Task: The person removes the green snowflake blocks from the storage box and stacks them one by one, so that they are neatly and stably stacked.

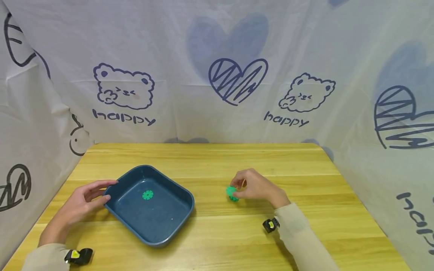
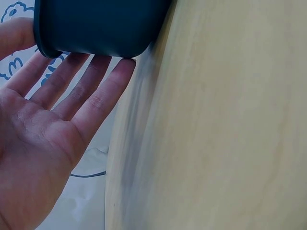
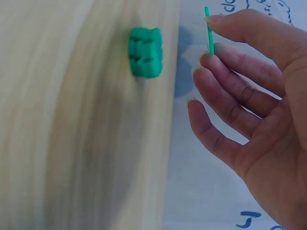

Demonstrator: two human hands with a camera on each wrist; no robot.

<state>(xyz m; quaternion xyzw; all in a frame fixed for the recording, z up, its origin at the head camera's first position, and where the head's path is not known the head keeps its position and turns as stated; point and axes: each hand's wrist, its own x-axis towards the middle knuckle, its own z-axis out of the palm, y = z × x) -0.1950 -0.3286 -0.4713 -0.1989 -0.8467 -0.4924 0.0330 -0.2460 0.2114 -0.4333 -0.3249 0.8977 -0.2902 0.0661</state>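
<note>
A dark blue rectangular tray (image 1: 179, 188) stands on the table at the left, with one green notched plastic disc (image 1: 147, 194) lying flat in it. At the tray's left corner, my left hand (image 1: 83, 199) holds the rim, its fingers against the outer wall (image 2: 96, 28) in the left wrist view. Right of the tray, my right hand (image 1: 254, 188) pinches a thin green notched disc (image 3: 209, 33) on edge between thumb and fingertips. A small stack of the same discs (image 3: 145, 51) sits on the table just below it, partly hidden by the held disc in the head view.
The wooden table (image 1: 210, 162) carries the tray and the stack. White cloth (image 1: 176, 75) printed with bears and hearts hangs behind it and along both sides. A black band (image 1: 79, 256) is on the left wrist and another (image 1: 271, 225) on the right.
</note>
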